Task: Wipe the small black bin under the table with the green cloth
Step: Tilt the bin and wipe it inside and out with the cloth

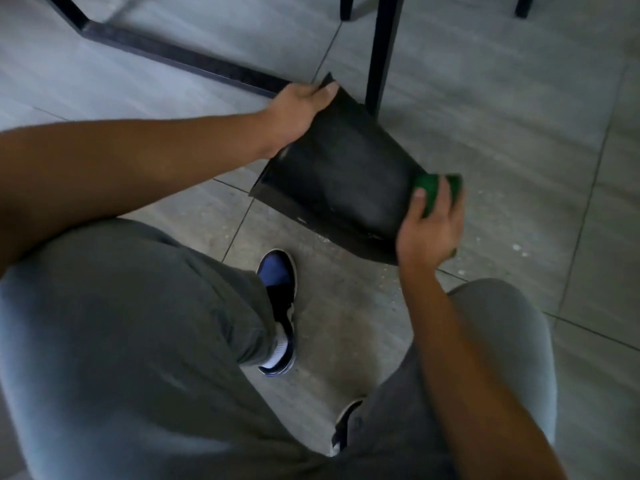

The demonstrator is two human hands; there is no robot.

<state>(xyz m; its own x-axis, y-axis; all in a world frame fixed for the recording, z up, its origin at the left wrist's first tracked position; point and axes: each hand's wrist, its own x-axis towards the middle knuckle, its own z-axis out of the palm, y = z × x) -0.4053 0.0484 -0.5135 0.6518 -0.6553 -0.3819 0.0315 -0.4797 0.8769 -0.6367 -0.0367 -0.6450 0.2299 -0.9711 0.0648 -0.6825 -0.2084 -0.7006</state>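
Bin (339, 174) tilted, left hand (298, 112) gripping rim

The bin (341, 174) at centre frame looks like black plastic, semi-matt, with pale scuffs and dusty smears. The cloth (437, 188) at its right end is green and soft-looking. The floor (502, 109) is grey tile, matt, faintly streaked, with pale specks at right. The table leg (382, 50) at upper centre is matt black. The trousers (131, 323) are grey woven cloth.
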